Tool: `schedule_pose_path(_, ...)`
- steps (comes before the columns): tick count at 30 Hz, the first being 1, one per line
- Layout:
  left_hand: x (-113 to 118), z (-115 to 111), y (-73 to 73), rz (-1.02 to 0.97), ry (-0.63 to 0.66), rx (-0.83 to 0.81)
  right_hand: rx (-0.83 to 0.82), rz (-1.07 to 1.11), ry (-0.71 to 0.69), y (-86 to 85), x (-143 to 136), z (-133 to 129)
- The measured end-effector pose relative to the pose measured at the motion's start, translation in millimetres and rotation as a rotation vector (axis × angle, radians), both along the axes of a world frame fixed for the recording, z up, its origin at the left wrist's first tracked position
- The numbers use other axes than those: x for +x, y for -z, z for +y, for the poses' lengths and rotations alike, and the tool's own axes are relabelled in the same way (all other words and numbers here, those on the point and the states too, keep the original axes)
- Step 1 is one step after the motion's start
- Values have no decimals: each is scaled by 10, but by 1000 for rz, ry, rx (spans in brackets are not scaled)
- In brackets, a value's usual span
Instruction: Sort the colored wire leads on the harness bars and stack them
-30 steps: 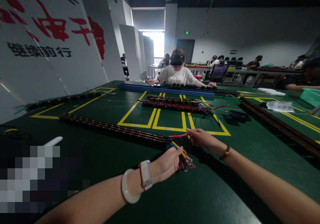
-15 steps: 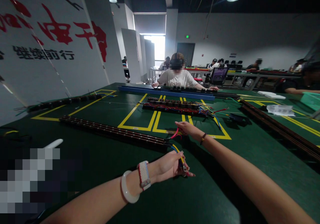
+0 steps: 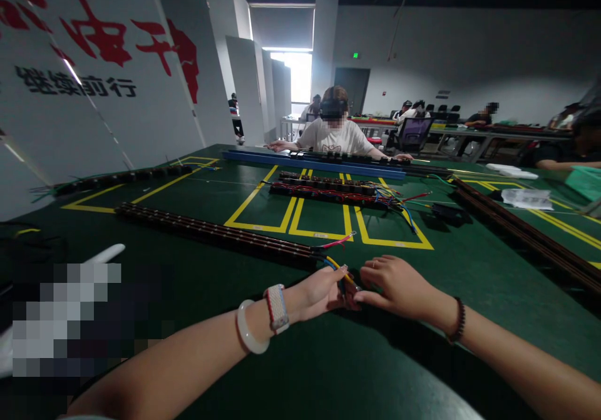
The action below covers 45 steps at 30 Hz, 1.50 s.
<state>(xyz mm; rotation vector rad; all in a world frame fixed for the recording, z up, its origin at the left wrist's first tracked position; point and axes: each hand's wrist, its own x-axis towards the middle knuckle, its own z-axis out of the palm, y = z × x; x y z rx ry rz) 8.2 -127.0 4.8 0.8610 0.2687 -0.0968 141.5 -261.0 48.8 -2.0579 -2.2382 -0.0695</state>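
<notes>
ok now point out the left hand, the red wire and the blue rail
left hand (image 3: 322, 295): head view, on the middle of the hand
red wire (image 3: 339, 241): head view, on its loose stretch, near the metal end
blue rail (image 3: 310, 166): head view, on its long near side

The left hand (image 3: 323, 295) holds yellow and blue wires (image 3: 334, 263) beside the right hand (image 3: 397, 287)

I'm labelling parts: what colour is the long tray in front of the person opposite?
The long tray is blue, seen best in the head view.
</notes>
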Motion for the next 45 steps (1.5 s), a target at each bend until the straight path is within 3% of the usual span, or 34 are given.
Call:
schedule_pose_path(3, -28, -11, -49, 31, -23, 1, -21, 50, -4, 91, -51, 25)
schedule_pose_path(6, -72, -13, -63, 50, -56, 14, 4, 96, 87, 102, -15, 62)
schedule_pose_path(9, -105, -16, -49, 40, -88, 55, 59, 121, 174, 72, 22, 102)
schedule_pose_path(14, -75, -25, -28, 116, -80, 211, 187, 166, 202, 9, -2, 250)
schedule_pose_path(17, -41, -18, -48, 189, -69, 282, 276, 86, 207, -104, -58, 423)
schedule_pose_path(22, -52, 11, -90, 255, -45, 360, 269, -202, 146, -345, -241, 876)
schedule_pose_path(27, -80, 49, -40, 192, -46, 355, 230, -373, -6, -389, -418, 1284)
schedule_pose_path(30, -83, 51, -42, 180, -39, 328, 230, -312, 5, -402, -358, 1287)
schedule_pose_path(33, -90, 18, -78, 173, -42, 282, 239, -95, -13, -404, -131, 1080)
schedule_pose_path(36, -116, -38, -112, 166, -85, 266, 296, 160, -34, -275, 174, 801)
schedule_pose_path(39, -145, -83, -133, 155, -107, 311, 408, 332, 97, 9, 444, 607)
schedule_pose_path(42, -148, -87, -150, 165, -94, 416, 429, 498, 160, 315, 619, 554)
schedule_pose_path(45, -131, -45, -160, 200, -66, 532, 370, 610, 149, 509, 687, 597)
